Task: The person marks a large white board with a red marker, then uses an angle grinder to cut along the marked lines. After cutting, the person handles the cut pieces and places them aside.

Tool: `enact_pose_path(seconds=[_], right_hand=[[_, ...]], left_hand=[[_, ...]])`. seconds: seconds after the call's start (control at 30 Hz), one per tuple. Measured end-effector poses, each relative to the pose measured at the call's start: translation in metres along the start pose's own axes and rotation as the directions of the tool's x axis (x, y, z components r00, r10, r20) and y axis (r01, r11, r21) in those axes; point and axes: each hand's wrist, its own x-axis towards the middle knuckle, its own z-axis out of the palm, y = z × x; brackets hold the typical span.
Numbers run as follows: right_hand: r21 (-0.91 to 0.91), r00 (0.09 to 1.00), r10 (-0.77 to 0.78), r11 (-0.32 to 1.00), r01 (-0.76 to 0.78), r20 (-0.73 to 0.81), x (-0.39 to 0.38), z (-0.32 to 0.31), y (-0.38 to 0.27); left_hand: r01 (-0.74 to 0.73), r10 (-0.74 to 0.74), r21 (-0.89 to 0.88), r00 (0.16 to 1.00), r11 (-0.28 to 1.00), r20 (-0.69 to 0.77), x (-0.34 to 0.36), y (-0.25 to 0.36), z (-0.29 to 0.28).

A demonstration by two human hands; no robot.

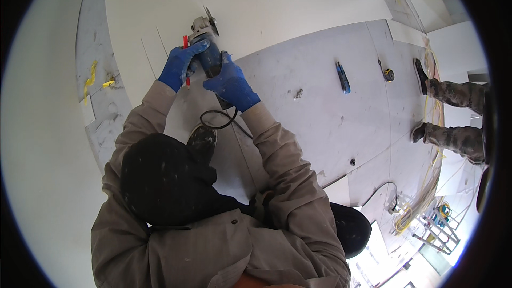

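Observation:
Both my hands, in blue gloves, are closed around an angle grinder (208, 53) with a blue body and a grey metal head. My left hand (180, 68) grips it near the head, and a red pencil (185, 42) sticks out along the same hand. Farther back on the body, my right hand (232, 85) wraps its side. The cutting disc (212, 21) stands edge-on at a large pale panel (266, 0), beside a short dark line; whether it spins I cannot tell. Two thin dark lines mark the panel on the left. A black cord (216, 126) loops behind the grinder.
On the grey floor to the right lie a blue utility knife (343, 78), a tape measure (388, 74) and small scraps (298, 94). Another person's legs (456, 94) in camouflage trousers stand farther right, near yellow cables (405, 220) and a metal frame (440, 229).

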Motion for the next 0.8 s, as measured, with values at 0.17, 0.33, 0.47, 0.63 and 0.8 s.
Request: enact_pose_path(seconds=[0.17, 0.33, 0.47, 0.63, 0.8], right_hand=[[-0.022, 1.000, 0.027, 0.999, -0.026, 0.009, -0.013, 0.000, 0.003], [0.000, 0.999, 0.040, 0.999, -0.040, 0.027, -0.027, -0.002, 0.008], [0.013, 0.998, -0.064, 0.998, 0.064, -0.016, -0.036, 0.001, 0.028], [0.035, 1.000, -0.009, 0.999, 0.008, 0.018, -0.051, -0.004, 0.013], [0.007, 1.000, -0.005, 1.000, 0.005, -0.014, -0.062, -0.002, 0.024]], left_hand=[[0.011, -0.010, 0.042, 1.000, 0.999, -0.022, -0.010, -0.006, 0.002], [0.036, -0.035, 0.105, 0.999, 0.994, -0.014, -0.022, -0.012, 0.007], [0.030, -0.031, 0.076, 1.000, 0.997, 0.004, -0.029, -0.023, 0.015], [0.059, -0.061, 0.079, 0.998, 0.995, 0.022, -0.039, -0.022, 0.007], [0.079, -0.081, 0.065, 0.996, 0.995, 0.033, -0.050, -0.028, 0.015]])
